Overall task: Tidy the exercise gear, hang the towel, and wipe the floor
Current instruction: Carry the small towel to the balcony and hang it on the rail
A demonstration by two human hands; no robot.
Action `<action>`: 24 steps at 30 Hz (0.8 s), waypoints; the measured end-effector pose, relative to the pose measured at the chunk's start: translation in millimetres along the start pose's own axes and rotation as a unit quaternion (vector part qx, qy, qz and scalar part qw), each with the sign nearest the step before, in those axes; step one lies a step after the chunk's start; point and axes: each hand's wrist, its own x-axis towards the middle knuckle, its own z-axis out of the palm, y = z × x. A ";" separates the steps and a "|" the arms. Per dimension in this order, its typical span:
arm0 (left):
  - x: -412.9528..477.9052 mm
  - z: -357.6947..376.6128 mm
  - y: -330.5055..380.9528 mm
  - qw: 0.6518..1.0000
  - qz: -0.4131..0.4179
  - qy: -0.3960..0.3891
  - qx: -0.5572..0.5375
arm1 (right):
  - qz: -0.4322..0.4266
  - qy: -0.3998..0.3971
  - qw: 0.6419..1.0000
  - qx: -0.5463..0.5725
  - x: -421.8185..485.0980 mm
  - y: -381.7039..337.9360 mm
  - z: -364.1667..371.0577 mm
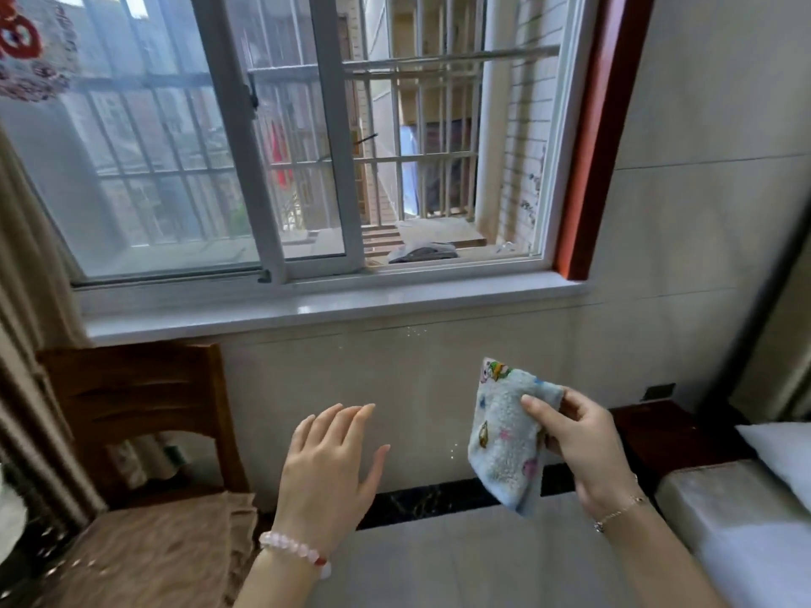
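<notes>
Blue fluffy cloth with little cartoon pictures is seen in the small towel [504, 436], which is held up in the air, folded, by the right hand [583, 449]. It is judged to be light, soft and floppy, so it can be bent or squashed and will not break. A top edge or corner is best taken, so that the rest can hang down. The towel is pinched near its upper side between the thumb and the curled fingers. To the left of that hand, a little apart, the left hand [333, 467] is held wide with fingers spread, and nothing is held or touched by it. Below both hands the pale floor [461, 559] is seen. A wooden chair [131, 388] is found further left of the left hand, and a window sill [329, 307] is seen above and beyond both hands.
</notes>
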 end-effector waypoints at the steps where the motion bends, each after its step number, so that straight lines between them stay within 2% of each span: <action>1: 9.9 6.4 4.7 1.000 0.010 0.002 -0.004 | -0.001 0.005 1.000 0.000 7.7 -0.8 -5.0; 11: 124.2 96.4 -2.1 0.997 0.065 0.020 -0.037 | -0.011 0.048 0.998 -0.027 124.7 14.5 -8.8; 16: 216.4 140.7 -35.6 0.996 0.065 0.042 -0.036 | -0.020 0.050 0.998 -0.039 218.5 10.8 16.0; 24: 363.5 206.1 -62.5 0.992 0.108 0.058 -0.040 | -0.058 0.055 0.997 -0.023 367.4 -6.7 52.6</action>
